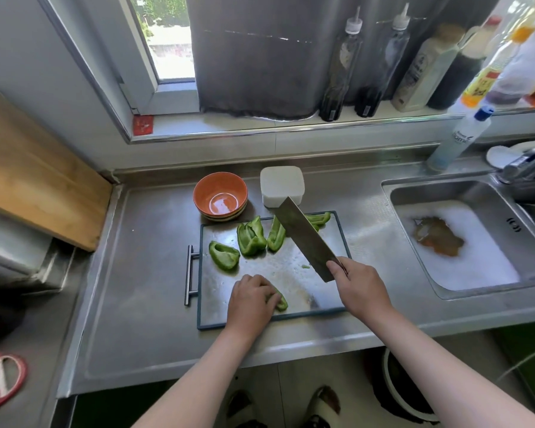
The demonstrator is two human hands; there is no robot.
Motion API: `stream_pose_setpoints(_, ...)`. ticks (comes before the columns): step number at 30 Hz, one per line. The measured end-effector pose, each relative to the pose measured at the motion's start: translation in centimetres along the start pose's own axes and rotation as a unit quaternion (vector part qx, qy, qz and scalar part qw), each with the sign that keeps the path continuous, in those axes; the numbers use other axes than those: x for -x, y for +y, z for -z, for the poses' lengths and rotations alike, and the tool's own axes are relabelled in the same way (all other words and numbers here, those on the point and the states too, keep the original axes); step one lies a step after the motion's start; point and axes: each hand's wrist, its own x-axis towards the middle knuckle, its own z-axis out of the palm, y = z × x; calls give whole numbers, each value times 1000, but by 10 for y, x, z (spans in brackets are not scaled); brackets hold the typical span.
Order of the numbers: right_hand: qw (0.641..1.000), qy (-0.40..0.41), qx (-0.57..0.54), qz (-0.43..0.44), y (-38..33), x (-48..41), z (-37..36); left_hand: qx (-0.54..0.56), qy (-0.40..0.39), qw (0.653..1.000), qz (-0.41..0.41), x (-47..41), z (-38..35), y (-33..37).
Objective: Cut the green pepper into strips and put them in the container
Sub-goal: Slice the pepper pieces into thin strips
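A steel cutting board (291, 267) with a dark rim lies on the counter. Several green pepper pieces lie on its far half: one at the left (224, 255), two in the middle (251, 236), and one at the back right (320, 218), partly behind the blade. My left hand (250, 299) holds down another pepper piece (281, 301) near the board's front edge, fingers curled over it. My right hand (359, 285) grips the handle of a cleaver (305, 234), whose blade is raised and points away to the back left. A white square container (281, 185) stands behind the board.
An orange bowl (220, 196) sits beside the white container. To the right is a sink (464, 242) with foam and scraps, a tap (528, 162) and a dish-soap bottle (460, 139). Bottles line the windowsill. A wooden board (34, 174) leans at the left.
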Motion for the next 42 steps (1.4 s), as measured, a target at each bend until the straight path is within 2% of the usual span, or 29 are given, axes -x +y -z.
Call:
stream_pose_setpoints(6, 1000, 8, -3, -8, 0, 0, -1, 4, -49, 996, -76, 6, -8, -8)
stream_pose_setpoints(10, 1000, 5, -14, 2, -3, 1, -5, 5, -42, 993, -113, 9, -3, -16)
stream_pose_setpoints(13, 1000, 3, -24, 8, -5, 3, -10, 18, -44, 994, -99, 6, 1, -17)
stream_pose_setpoints(27, 1000, -6, -27, -4, -2, 7, -10, 59, -155, 986, -26, -6, 5, -8)
stream_pose_setpoints(33, 1000, 12, -27, -7, 1, -2, 2, 141, -129, 978, 78, -26, 0, 8)
stream_pose_setpoints(36, 999, 24, -33, -13, 6, -6, 10, 117, -75, 985, 99, -41, 0, 22)
stream_pose_setpoints(39, 998, 37, -44, -20, 15, -10, 17, 123, -5, 988, 97, -54, 1, 40)
stream_pose_setpoints(42, 997, 50, -53, -29, 26, -15, 22, 95, -26, 994, 56, -73, -6, 55)
